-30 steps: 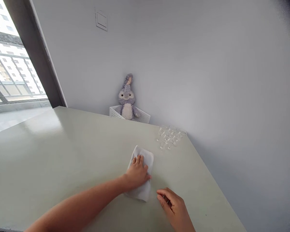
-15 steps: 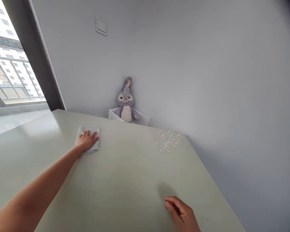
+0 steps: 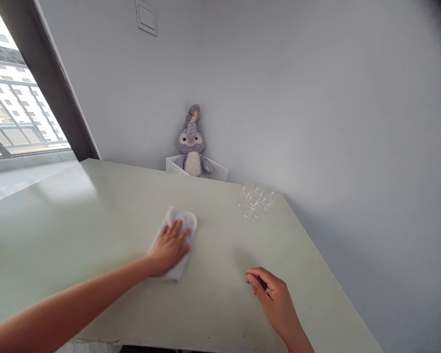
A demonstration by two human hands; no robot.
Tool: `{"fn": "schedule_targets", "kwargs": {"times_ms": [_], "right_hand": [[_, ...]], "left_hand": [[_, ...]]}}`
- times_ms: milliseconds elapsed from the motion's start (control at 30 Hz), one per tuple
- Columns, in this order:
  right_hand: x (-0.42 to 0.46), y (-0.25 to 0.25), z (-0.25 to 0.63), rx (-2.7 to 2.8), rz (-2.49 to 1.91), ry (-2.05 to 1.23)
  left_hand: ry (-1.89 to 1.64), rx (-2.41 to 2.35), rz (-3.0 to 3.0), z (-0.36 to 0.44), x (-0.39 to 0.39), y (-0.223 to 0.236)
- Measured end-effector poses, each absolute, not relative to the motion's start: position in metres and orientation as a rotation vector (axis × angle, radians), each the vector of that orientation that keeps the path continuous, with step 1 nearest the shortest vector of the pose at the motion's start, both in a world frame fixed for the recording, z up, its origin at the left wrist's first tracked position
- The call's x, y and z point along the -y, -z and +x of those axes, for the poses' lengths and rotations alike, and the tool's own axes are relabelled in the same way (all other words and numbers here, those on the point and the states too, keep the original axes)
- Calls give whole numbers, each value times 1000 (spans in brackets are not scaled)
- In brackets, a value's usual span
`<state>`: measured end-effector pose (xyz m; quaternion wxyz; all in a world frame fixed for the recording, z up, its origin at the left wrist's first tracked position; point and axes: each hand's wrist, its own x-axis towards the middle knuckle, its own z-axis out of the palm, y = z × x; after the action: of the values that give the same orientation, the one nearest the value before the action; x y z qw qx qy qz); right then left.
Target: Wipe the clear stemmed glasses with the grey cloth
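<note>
A folded white cloth [image 3: 187, 221] lies on the pale green tabletop [image 3: 220, 304]. Pressed flat on top of it is my left hand [image 3: 169, 247], its fingers spread and stretched out, covering the cloth's middle. My right hand [image 3: 274, 291] hovers over the table to the right, its fingers curled in and the thumb against the index finger. Nothing shows between them. Beyond it, near the far right corner, stand several small clear glasses [image 3: 257, 198] grouped close together; neither hand touches them.
Behind the table's far edge, a purple plush toy [image 3: 191, 142] sits in a white perforated basket [image 3: 217, 170] against the wall. A few dark specks dot the tabletop. The near table edge [image 3: 132, 343] shows at the bottom, and a window [image 3: 18, 108] is at left.
My left hand swept the cloth from the middle out to the far left, then brought it partway back right and nearer. My right hand stays curled with little movement. The view has shifted slightly.
</note>
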<state>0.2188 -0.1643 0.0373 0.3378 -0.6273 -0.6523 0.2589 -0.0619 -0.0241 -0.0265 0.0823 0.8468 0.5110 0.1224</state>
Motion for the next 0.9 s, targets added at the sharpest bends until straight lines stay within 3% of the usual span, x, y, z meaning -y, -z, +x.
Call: {"fn": "schedule_targets", "kwargs": {"times_ms": [133,300,467,700,900], "right_hand": [[159,-32,186,1692,-1567,-542],[144,-2,135,1950,-1597,-271],[121,13,133,2370,-1535,-325],[105,17,221,2508,-1622,-309],[113,34,368,1979,-2472,38]], "left_hand": [[-699,-1167,2177,5,74,25],[-1144,-1246,1411,32,69,3],[-1373,-1341,1277,20,42,-3],[-1371,-1436,1214,9,31,20],[-1291,-1414,1213,11,34,16]]}}
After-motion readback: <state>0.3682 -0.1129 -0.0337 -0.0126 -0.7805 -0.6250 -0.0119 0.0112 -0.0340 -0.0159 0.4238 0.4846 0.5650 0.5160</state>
